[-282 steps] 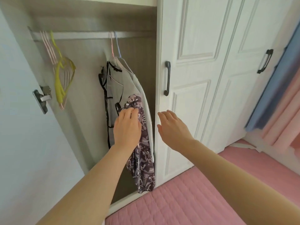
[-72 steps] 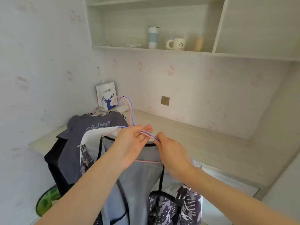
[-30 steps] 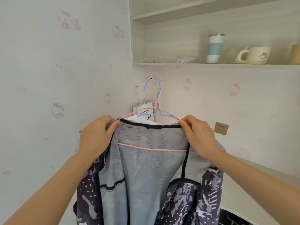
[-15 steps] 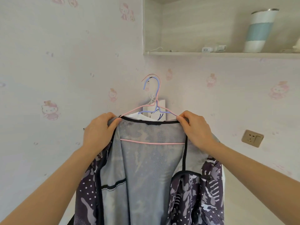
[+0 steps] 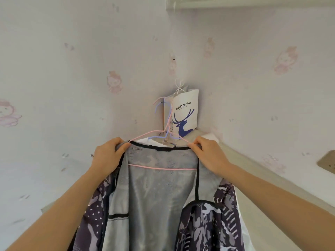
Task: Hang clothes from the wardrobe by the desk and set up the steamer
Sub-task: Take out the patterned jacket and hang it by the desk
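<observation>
Two hangers and one jacket, held up as a single bundle in front of the paper bag (image 5: pixel 186 113).

- Jacket (image 5: pixel 159 196): dark purple-and-grey print outside, pale grey mesh lining turned towards the holder, black piping at neck and front edges. Hangs open below and in front of the bag.
- Pink hanger (image 5: pixel 163 168): crossbar lies across the lining, and the shoulder wires come out at the collar. Its hook rises over the bag's left edge.
- Blue hanger (image 5: pixel 157 107): nested with the pink one, hook just left of the bag.
- White garment (image 5: pixel 148 141): a strip shows behind the jacket's collar, below the bag. Which hanger carries it cannot be told.
- Left hand (image 5: pixel 107 156): below and left of the bag, thumb and curled fingers pinching the jacket's shoulder.
- Right hand (image 5: pixel 210 156): below and right of the bag, pinching the other shoulder where the pink wire ends.
- Paper bag: white, blue deer print, string handles. Stands upright in the room corner.
- Bench (image 5: pixel 272 187): pale wood. Carries the bag at its far corner and runs away to the bag's right.
- Wall socket (image 5: pixel 328 162): far right of the bag, lower, at the edge of view.
- Shelf (image 5: pixel 235 4): above the bag, only its underside showing.
- Wallpaper (image 5: pixel 114 82): pale, with faint pink cartoon figures on both sides of the bag.
</observation>
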Action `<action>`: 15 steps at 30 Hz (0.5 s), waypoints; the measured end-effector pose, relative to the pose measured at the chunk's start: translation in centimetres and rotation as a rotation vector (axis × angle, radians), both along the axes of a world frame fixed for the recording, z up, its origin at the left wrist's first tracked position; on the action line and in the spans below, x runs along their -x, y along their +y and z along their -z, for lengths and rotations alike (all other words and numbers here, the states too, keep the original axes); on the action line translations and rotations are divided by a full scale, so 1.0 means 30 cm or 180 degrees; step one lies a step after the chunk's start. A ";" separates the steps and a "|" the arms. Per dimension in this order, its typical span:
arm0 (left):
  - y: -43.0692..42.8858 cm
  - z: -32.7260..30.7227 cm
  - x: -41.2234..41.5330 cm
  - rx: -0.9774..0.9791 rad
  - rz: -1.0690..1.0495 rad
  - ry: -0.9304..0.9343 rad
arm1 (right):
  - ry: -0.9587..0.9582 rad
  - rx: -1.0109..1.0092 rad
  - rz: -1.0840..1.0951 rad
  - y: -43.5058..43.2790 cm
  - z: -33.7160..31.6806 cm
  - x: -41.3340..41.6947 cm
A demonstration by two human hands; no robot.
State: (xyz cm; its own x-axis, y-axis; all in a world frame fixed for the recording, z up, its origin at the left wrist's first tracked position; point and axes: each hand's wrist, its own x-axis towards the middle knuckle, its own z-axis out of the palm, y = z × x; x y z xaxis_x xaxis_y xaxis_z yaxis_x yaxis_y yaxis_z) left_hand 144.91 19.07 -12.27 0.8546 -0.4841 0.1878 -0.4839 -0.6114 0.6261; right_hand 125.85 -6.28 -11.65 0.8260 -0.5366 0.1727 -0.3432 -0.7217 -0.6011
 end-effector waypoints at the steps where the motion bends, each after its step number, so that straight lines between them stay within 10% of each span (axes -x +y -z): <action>1: -0.009 0.025 -0.018 -0.0033 0.0001 0.0071 | 0.0056 -0.0015 -0.0037 -0.013 0.030 -0.021; 15: -0.068 0.273 -0.208 -0.0057 0.0069 0.0828 | 0.0789 -0.0418 -0.0449 -0.210 0.340 -0.064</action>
